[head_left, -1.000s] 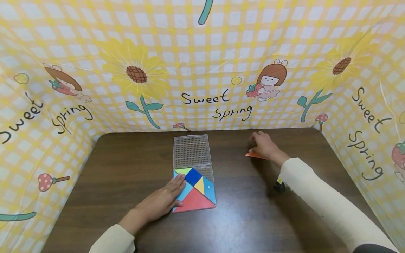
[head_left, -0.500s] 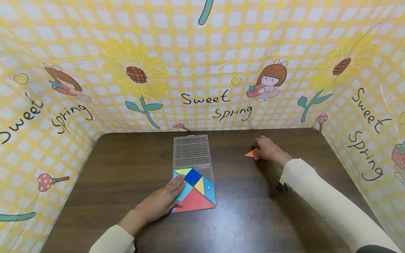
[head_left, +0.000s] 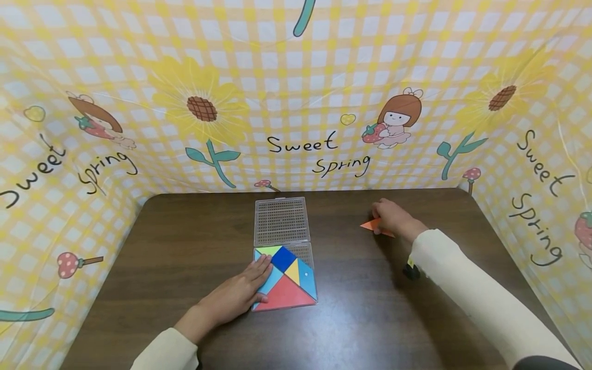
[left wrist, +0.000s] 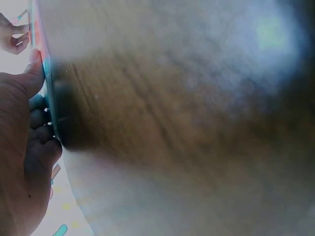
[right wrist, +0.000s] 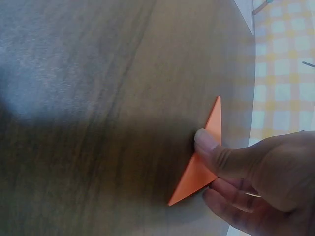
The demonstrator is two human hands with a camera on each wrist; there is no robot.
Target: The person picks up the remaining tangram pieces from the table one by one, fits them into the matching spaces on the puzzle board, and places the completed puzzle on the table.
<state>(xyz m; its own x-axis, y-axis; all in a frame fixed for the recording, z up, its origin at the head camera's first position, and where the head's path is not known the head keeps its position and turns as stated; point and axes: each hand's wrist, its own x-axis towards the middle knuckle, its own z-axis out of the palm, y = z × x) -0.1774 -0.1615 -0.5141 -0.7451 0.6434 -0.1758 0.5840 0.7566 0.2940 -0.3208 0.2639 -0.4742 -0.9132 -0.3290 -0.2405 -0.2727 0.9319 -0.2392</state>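
Note:
My right hand (head_left: 392, 218) pinches an orange triangular tangram piece (right wrist: 194, 173) at the right of the table. Its thumb lies over the long edge, with curled fingers on the far side. Flat across the left edge of the clear plastic box (head_left: 311, 252) rests my left hand (head_left: 238, 291), fingers straight. In the box lie a red triangle (head_left: 289, 295), a dark blue square (head_left: 283, 259), a yellow triangle (head_left: 293, 272), a light green piece (head_left: 270, 250) and light blue pieces (head_left: 307, 281). The left fingers hide part of a light blue piece.
The box's clear lid (head_left: 281, 221) lies open behind it. A brown wood-grain table (head_left: 194, 221) carries everything. Checked yellow cloth (head_left: 296, 103) rises at the back and both sides. A dark wrist device (head_left: 410, 271) hangs under the right sleeve.
My right hand has moved slightly down and right onto the orange triangle and pinched it; the triangle has turned a little. The left hand has stayed on the box.

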